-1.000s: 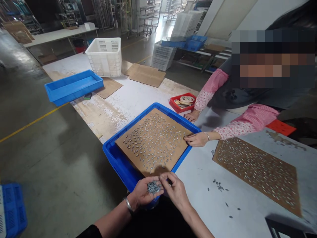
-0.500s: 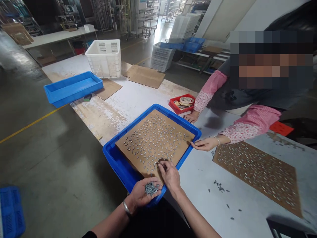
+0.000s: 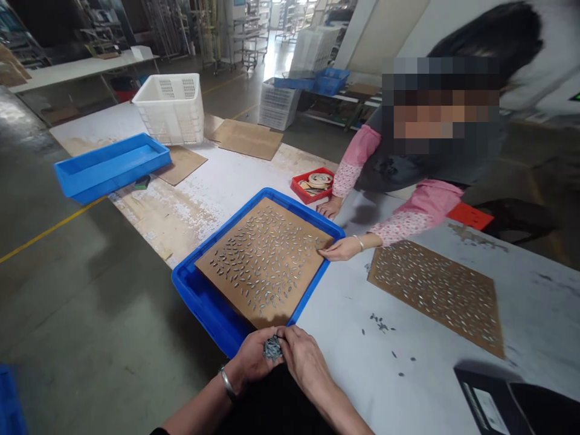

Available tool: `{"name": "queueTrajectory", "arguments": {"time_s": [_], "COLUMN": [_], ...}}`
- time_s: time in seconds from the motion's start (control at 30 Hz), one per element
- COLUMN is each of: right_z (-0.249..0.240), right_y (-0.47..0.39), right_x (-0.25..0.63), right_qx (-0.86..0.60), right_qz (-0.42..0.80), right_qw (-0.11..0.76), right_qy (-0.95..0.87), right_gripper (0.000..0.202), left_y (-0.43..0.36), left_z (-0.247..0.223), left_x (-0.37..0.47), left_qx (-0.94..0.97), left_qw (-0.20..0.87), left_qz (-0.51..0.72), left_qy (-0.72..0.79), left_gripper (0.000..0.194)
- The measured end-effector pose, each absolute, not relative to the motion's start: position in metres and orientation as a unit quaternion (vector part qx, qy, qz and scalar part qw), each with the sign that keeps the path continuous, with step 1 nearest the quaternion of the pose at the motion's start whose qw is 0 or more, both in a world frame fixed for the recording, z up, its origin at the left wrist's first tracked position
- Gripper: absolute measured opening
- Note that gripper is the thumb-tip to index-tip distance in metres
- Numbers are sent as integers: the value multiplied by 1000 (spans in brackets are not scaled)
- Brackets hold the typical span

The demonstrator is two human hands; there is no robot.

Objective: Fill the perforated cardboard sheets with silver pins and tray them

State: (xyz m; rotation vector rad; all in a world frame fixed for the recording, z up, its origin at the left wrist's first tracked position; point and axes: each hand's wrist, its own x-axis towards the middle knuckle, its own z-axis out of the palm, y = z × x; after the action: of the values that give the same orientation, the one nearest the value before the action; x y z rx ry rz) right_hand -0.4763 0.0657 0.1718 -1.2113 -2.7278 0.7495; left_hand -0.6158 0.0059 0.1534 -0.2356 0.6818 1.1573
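My left hand (image 3: 254,357), with a bracelet at its wrist, is cupped palm up round a pile of small grey leaf-shaped pieces (image 3: 272,348). Over the right edge of that pile, my right hand (image 3: 302,353) has its fingers bent down at the pieces; what its fingertips hold is hidden. Both hands are at the near corner of a blue tray (image 3: 216,329). A brown board (image 3: 276,311) rests tilted in the tray, with many of the same pieces spread flat over it.
Across the tray, a person's hand (image 3: 342,248) touches the board's right edge. A second covered board (image 3: 435,296) and loose pieces (image 3: 379,323) lie right. Further back are a red box (image 3: 312,185), blue bin (image 3: 113,166) and white crate (image 3: 172,112). A black object (image 3: 512,399) is lower right.
My right hand has drawn back from the board to the pile in my left hand. The view has shifted, so the table things appear further left.
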Motion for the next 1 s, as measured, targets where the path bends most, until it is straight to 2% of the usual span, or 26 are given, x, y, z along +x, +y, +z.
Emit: {"name": "queueTrajectory", "arguments": {"time_s": [0.2,0.27,0.43,0.5,0.6,0.83,1.0], "right_z": [193,195,176,161,141,122,132], "right_y": [74,74,84,94,109,113,103], "right_x": [-493,-495,-484,-477,-477,-502,-499], "right_qx": [-424,-432,-458,-490,-500,-479,-455], "right_qz": [289,302,396,389,360,282,279], "right_qw": [-31,-6,180,217,211,198,245], "right_qy": [-858,-850,-775,-749,-759,-808,-809], "right_gripper": [15,12,17,22,26,25,30], "left_y": [12,17,24,22,18,13,11], "left_z": [156,156,153,154,158,171,170], "left_x": [-624,-626,-627,-629,-634,-649,-657], "left_qx": [-116,-148,-164,-160,-165,-174,-174], "left_qw": [773,769,771,774,768,762,746], "left_qz": [529,527,517,513,511,539,541], "left_qy": [329,330,333,334,348,314,346], "left_gripper": [5,6,10,13,17,7,10]}}
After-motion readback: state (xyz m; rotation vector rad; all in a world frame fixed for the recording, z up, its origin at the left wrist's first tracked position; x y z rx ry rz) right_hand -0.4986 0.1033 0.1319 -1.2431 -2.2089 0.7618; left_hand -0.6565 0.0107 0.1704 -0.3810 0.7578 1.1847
